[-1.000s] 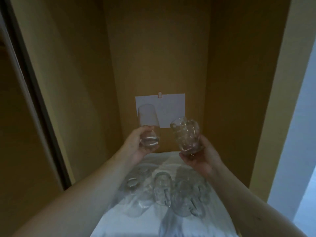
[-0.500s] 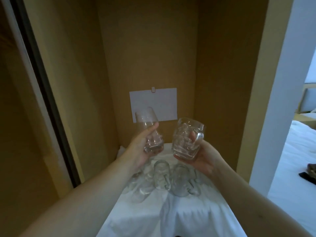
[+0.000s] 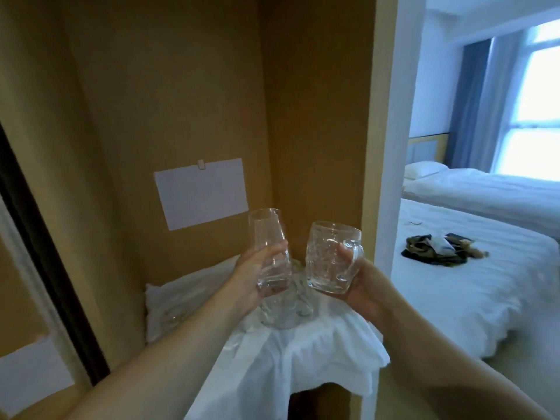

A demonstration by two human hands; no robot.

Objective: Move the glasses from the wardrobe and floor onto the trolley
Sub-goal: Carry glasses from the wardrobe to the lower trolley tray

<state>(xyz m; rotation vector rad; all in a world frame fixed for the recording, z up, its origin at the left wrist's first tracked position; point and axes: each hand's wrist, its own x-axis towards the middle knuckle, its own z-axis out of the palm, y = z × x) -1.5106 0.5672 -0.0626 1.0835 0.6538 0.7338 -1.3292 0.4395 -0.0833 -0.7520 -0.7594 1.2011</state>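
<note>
My left hand (image 3: pixel 251 278) grips a tall clear tumbler (image 3: pixel 268 234) upright, fingers curled round its lower half. My right hand (image 3: pixel 359 283) holds a dimpled glass mug (image 3: pixel 328 257) upright by its handle, thumb through the loop. Both glasses are lifted in front of the wardrobe (image 3: pixel 188 95). Below them, several more clear glasses (image 3: pixel 281 310) stand on a white cloth (image 3: pixel 291 356) on the wardrobe shelf, partly hidden behind my hands. No trolley is in view.
A white paper sheet (image 3: pixel 201 195) is clipped to the wardrobe's back wall. A dark sliding door frame (image 3: pixel 45 268) runs down the left. To the right, past a white wall edge (image 3: pixel 394 147), a bed (image 3: pixel 472 286) carries dark items (image 3: pixel 436 245).
Both hands have lifted the tumbler and mug higher, away from the shelf. My view has swung right, and the bedroom with its beds and window now shows.
</note>
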